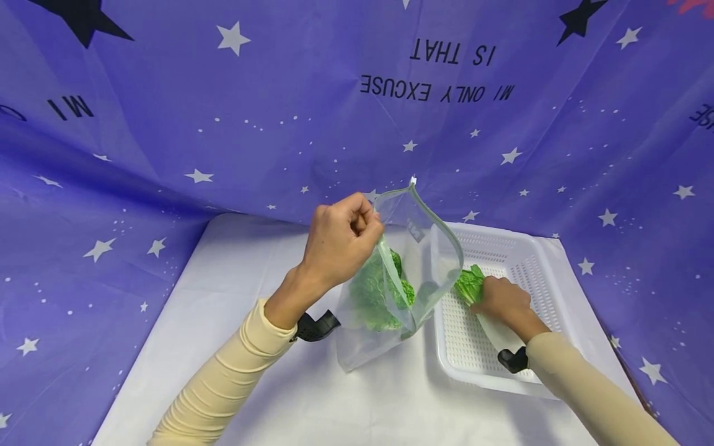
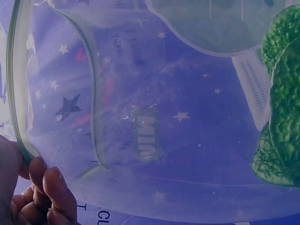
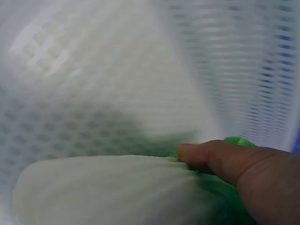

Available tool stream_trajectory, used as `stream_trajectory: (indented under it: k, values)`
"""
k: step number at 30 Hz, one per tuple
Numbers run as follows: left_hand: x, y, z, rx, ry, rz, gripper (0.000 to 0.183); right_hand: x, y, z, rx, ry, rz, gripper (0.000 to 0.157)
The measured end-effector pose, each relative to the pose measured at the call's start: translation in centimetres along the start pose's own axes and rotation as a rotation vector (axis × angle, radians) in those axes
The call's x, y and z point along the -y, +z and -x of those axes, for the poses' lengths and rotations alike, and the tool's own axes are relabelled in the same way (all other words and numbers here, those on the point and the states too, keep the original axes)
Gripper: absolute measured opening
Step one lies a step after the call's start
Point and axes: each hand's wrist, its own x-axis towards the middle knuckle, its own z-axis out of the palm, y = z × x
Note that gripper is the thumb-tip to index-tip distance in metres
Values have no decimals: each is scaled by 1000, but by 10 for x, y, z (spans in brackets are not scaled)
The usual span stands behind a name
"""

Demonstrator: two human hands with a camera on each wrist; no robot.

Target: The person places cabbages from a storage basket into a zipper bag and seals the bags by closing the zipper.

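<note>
Fingers of the left hand (image 1: 343, 238) pinch a bag (image 1: 359, 337) beside the basket (image 1: 480, 381); right hand (image 1: 504, 305) clasps cabbage (image 1: 470, 285) in the basket.

Counting one left hand (image 1: 341, 238), one right hand (image 1: 506, 302), one zip bag (image 1: 354, 352), one basket (image 1: 528, 272), one loose leafy vegetable (image 1: 468, 284), two wrist devices (image 1: 318, 326), two sleeves (image 1: 223, 371) — cannot number bagged greens (image 1: 409, 293).

The bag mouth (image 1: 419, 244) gapes; basket walls (image 1: 532, 275) block sideways.

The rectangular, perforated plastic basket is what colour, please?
The basket is white, clearest in the head view.
</note>
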Motion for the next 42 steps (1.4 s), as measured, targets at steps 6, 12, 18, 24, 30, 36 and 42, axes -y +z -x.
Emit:
stream_trajectory:
  k: [6,12,18,24,30,36,42]
  values:
    - [1,0,-1,-6,1,-17,17,7,-48,19,-147,-56,-163,65]
    - [0,2,-2,1,1,-13,18,21,-110,50,-347,-132,-346,79]
    - [-1,3,-3,6,-3,-8,18,38,-160,88,-541,-183,-556,73]
    - [-2,4,-3,2,-9,-15,19,62,-187,113,-710,-448,-1038,71]
    - [-2,6,-3,-3,-2,-14,18,86,-201,129,-796,-630,-1288,68]
    - [-3,6,-4,3,5,-12,18,115,-210,141,-827,-844,-1510,66]
    - [-3,8,-3,1,13,-15,19,136,-208,148,-769,-881,-1470,63]
